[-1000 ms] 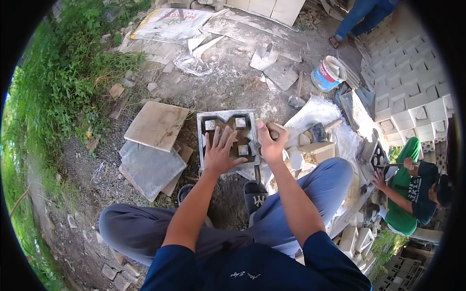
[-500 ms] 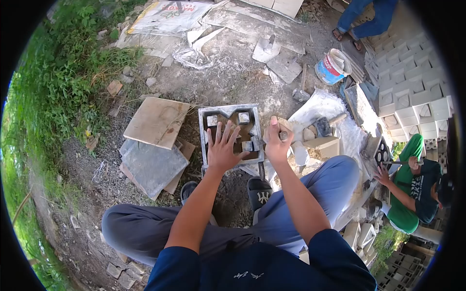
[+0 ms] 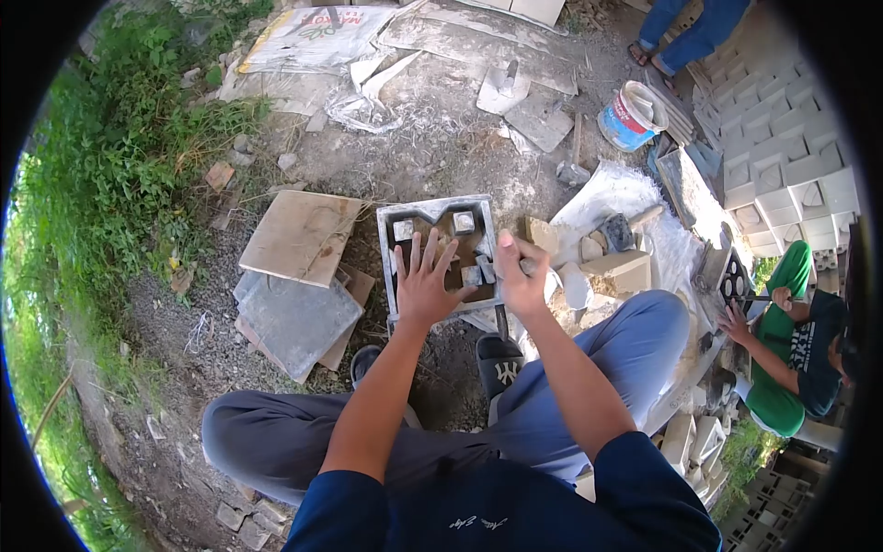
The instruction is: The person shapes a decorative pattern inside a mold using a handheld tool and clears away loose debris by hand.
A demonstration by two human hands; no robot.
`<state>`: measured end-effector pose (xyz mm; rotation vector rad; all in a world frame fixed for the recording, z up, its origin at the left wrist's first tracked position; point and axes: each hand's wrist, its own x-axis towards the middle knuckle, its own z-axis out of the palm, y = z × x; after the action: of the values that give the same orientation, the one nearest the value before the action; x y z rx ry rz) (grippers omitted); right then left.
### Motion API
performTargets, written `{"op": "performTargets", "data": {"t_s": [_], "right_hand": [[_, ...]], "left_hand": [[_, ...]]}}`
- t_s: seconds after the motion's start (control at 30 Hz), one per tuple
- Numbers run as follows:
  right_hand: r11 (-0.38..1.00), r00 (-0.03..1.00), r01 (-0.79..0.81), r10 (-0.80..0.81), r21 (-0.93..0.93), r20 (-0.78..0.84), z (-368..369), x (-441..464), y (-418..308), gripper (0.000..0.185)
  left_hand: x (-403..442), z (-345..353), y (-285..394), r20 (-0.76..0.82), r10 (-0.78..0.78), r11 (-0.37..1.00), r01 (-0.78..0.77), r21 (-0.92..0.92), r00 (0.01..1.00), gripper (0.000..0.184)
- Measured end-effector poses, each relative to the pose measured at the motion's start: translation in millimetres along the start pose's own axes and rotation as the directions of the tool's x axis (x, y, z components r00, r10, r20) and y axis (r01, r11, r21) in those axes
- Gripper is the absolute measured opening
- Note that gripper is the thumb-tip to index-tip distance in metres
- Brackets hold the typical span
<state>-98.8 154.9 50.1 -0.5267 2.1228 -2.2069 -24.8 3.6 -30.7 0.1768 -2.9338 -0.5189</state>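
Note:
In front of me on the ground lies a square metal block mould (image 3: 434,207) with a V-shaped notch on its far side and several square metal cores inside. My left hand (image 3: 426,285) is spread flat over the mould's near left part, fingers apart, hiding some of the inside. At the mould's right edge, my right hand (image 3: 521,281) is closed round a wooden-handled tool (image 3: 531,248). The tool's short grey blade reaches left toward a metal core (image 3: 472,275); its tip is hard to make out. A dark handle (image 3: 501,322) sticks out from the mould's near right corner.
Stacked boards (image 3: 299,317) lie left of the mould. To the right are a white sack (image 3: 612,198) with stones and a pale block (image 3: 621,271), then a bucket (image 3: 632,117). A co-worker (image 3: 782,345) sits far right; another person's legs (image 3: 685,37) stand near stacked blocks (image 3: 782,166).
My right hand has turned slightly, and the wooden handle now shows more to its right. My left hand stays spread on the mould. The view has shifted a little.

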Motion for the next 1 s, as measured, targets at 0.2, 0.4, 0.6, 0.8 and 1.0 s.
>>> {"op": "performTargets", "data": {"t_s": [0.2, 0.4, 0.6, 0.8, 1.0], "right_hand": [[0.998, 0.998, 0.033, -0.031, -0.044, 0.051, 9, 5, -15, 0.047], [0.993, 0.988, 0.047, -0.031, -0.105, 0.151, 22, 24, -36, 0.047], [0.99, 0.974, -0.134, 0.124, 0.041, 0.19, 15, 43, 1, 0.049], [0.988, 0.988, -0.15, 0.148, 0.044, 0.047, 27, 50, 7, 0.051], [0.986, 0.99, -0.145, 0.144, 0.079, 0.01, 30, 66, -8, 0.048]], "left_hand": [[-1, 0, -2, 0.015, -0.031, 0.999, 0.031, -0.009, 0.999, 0.101], [-4, 0, 0, 0.058, -0.116, 0.993, 0.113, 0.045, 0.992, 0.12], [-4, -4, 3, 0.038, -0.132, 0.991, 0.132, 0.008, 0.991, 0.125], [-8, -3, 3, 0.019, -0.138, 0.99, 0.138, -0.015, 0.99, 0.129], [-7, -2, 1, -0.004, -0.117, 0.993, 0.117, -0.008, 0.993, 0.127]]}}
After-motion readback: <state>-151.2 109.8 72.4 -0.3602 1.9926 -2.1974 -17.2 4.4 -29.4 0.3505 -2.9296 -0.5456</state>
